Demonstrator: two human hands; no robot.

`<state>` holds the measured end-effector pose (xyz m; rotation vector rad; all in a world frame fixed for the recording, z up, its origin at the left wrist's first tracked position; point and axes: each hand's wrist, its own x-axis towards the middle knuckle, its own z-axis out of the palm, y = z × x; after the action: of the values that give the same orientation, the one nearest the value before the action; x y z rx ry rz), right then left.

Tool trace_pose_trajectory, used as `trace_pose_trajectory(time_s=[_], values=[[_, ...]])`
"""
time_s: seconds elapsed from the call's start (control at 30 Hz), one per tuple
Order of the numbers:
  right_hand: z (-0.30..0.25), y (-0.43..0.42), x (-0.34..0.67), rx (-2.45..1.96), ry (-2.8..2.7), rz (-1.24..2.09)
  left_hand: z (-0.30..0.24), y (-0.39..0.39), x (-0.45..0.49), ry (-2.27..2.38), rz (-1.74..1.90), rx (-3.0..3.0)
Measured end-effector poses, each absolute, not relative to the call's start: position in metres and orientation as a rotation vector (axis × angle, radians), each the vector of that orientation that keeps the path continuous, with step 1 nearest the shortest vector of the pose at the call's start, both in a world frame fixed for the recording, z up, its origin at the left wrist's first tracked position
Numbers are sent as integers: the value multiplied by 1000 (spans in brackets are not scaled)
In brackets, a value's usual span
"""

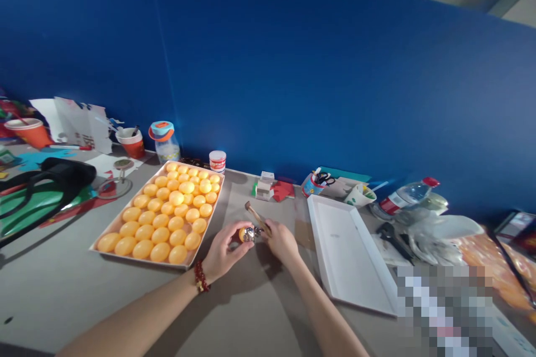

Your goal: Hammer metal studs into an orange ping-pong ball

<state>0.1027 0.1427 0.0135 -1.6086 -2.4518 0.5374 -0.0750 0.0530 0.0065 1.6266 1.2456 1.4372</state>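
Note:
My left hand (223, 252) is curled around an orange ball (242, 234) just above the table. A shiny silver piece (250, 234) sits against the ball's right side; its exact kind is too small to tell. My right hand (281, 241) is closed on a thin wooden stick with a wider brown end (253, 212), which points up and left. The right fingertips come close to the silver piece, and whether they touch it is unclear. Left of my hands, a shallow box (92, 249) holds rows of similar orange balls.
A shallow white tray (355, 256) lies to the right. Behind stand a small white box (264, 188), a red-white tub (217, 161) and a cup of scissors (312, 184). A plastic bottle (404, 199) and black-handled tool (393, 241) are farther right. A blue wall (268, 67) rises behind.

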Motion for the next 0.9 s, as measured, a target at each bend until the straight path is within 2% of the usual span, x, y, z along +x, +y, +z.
trace_pose_trajectory(time_s=[0.27,0.53,0.9], values=[[15,145,112,-1515,-2348,778,10,52,-76,1211,1432,1729],[13,146,119,-1423,-2088,1292,12,51,-75,1124,1449,1578],[52,115,117,-1061,-1497,1797,16,51,-75,1128,1438,1610]])
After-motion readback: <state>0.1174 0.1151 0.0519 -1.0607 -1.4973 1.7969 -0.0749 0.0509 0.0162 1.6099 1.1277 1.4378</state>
